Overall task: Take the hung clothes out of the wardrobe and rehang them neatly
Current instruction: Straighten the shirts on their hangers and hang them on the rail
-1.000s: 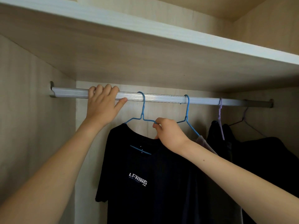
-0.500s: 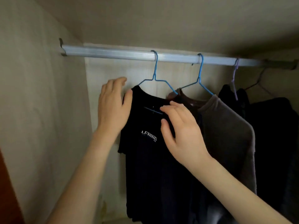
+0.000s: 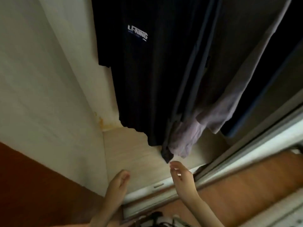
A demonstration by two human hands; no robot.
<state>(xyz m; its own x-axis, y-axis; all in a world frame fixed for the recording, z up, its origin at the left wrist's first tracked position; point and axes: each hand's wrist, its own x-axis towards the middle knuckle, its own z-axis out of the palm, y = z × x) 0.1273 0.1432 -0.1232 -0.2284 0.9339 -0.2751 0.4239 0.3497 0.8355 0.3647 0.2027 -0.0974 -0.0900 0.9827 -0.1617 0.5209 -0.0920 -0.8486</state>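
The work looks to be at the tidying stage for the black T-shirt [image 3: 147, 79], which hangs at the left end of the wardrobe just beside the pale side wall [image 3: 49, 79]. Its white chest logo faces out and its hem ends a little above the wardrobe floor [image 3: 131, 145]. The rail and hangers are out of view, so I cannot tell how it sits on its hanger. Just to its right hangs a grey long-sleeved top [image 3: 246, 63], with its lower edge and cuff bunched against the T-shirt's right side. A darker garment [image 3: 287, 46] hangs beyond that. The T-shirt's hem is uneven, with one dark corner drooping lower than the rest. The right hand [image 3: 180, 176] reaches up toward that corner, fingers loosely extended and slightly bent, gripping nothing. Its fingertips [image 3: 171, 163] are just beside the cloth, but motion blur hides whether they touch it. The left hand [image 3: 120, 179] hovers lower and to the left over the wardrobe floor, fingers loosely curled and empty, apart from the right and from any garment. The next move probably calls for pinching the drooping corner and drawing the hem down and level. The left hand could then take the other side so the shirt falls flat and clear of the grey top, gently enough not to drag it off its hanger.
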